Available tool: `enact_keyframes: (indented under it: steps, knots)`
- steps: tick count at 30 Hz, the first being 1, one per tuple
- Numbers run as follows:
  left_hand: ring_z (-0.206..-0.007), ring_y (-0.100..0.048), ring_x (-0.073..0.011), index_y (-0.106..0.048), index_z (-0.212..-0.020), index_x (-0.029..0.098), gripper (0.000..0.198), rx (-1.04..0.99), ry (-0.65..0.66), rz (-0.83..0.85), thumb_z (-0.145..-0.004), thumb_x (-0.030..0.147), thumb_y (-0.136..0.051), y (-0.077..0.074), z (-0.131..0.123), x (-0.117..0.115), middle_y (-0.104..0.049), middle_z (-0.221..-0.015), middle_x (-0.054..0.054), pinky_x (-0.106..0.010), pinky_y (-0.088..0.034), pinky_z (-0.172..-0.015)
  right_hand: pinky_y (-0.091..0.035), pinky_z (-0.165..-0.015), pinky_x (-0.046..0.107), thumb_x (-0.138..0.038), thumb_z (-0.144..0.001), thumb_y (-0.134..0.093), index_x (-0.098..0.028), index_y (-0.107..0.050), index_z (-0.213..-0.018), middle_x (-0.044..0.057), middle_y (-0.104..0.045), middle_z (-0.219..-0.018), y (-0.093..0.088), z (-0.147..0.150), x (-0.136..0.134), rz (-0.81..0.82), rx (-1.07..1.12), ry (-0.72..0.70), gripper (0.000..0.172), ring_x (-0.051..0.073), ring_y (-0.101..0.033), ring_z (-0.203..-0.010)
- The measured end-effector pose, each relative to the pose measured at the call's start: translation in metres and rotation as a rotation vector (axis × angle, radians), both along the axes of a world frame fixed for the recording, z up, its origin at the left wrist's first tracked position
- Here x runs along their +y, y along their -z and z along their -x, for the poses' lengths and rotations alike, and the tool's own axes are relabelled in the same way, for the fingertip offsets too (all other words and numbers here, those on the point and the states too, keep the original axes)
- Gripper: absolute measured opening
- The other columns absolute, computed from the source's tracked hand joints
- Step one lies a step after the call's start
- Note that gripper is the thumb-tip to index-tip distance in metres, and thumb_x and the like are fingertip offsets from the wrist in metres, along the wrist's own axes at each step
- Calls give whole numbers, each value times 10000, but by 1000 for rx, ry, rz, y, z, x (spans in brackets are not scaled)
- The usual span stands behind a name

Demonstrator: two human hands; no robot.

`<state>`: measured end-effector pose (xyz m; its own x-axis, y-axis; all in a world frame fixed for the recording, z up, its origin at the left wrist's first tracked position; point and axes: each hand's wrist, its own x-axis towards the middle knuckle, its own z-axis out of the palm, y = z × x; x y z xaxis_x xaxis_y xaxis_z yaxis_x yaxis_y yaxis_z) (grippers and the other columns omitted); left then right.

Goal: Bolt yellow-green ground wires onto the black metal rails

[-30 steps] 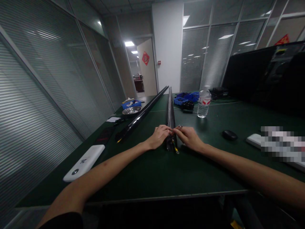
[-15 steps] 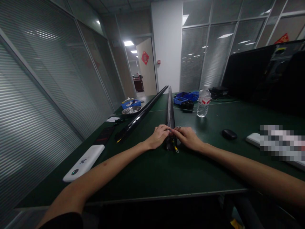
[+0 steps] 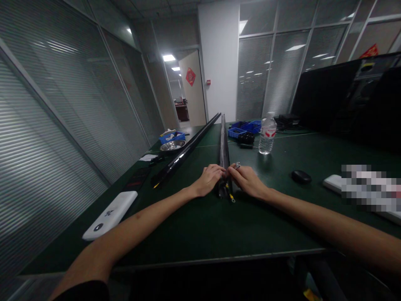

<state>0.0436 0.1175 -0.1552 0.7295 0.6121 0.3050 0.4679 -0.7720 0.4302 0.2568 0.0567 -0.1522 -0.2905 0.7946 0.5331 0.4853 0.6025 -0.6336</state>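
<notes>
A long dark channel-shaped rail (image 3: 223, 146) runs away from me across the table. At its near end, my left hand (image 3: 208, 180) lies against the left side, fingers bent and tips pressed over the rail. My right hand (image 3: 248, 180) is closed at the opposite side, thumb and fingers pinched together. A small shiny metal piece (image 3: 238, 165) sticks up from those fingers; its kind is too small to tell. Below the fingertips a yellow wire with a ring terminal (image 3: 232, 200) hangs out of the rail's end.
A second long black rail (image 3: 184, 152) lies slantwise to the left. Beyond it are a metal bowl (image 3: 173, 145) and a blue bin (image 3: 177, 136). A white device (image 3: 110, 215) lies near left. Rightward stand a water bottle (image 3: 267, 133), blue trays (image 3: 237, 132) and a black mouse (image 3: 301, 176).
My right hand's fingers have drawn slightly right, away from the left fingertips, and the metal piece shows a little higher. The left hand and both rails stay put.
</notes>
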Motion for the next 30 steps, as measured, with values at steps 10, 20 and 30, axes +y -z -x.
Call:
enact_keyframes:
  steps: [10,20,30]
  knots:
    - [-1326,-449,-243,-637,-1195,211,457,-24,28,-13,-1110,371,-218,2,1,1,-612,-1331,-81,-471,-306,-1153,-394,-517,259,-589,-1025,-448,-155,-727,-783,4,-591,-564,3,-3,3,-42,36,27,570,155,-559,-542]
    - [-1333,-442,-259,-603,-1279,202,461,-38,18,7,-1103,392,-222,2,1,1,-612,-1319,-96,-469,-324,-1130,-377,-538,270,-563,-1027,-458,-165,-662,-678,18,-616,-592,6,-1,6,-52,-3,53,568,150,-551,-532]
    - [-1330,-449,-246,-638,-1197,212,453,-25,28,-20,-1108,377,-226,4,1,2,-603,-1316,-78,-438,-323,-1142,-414,-612,261,-428,-1064,-389,-170,-650,-807,4,-603,-649,-2,3,-1,8,-57,7,448,146,-565,-600]
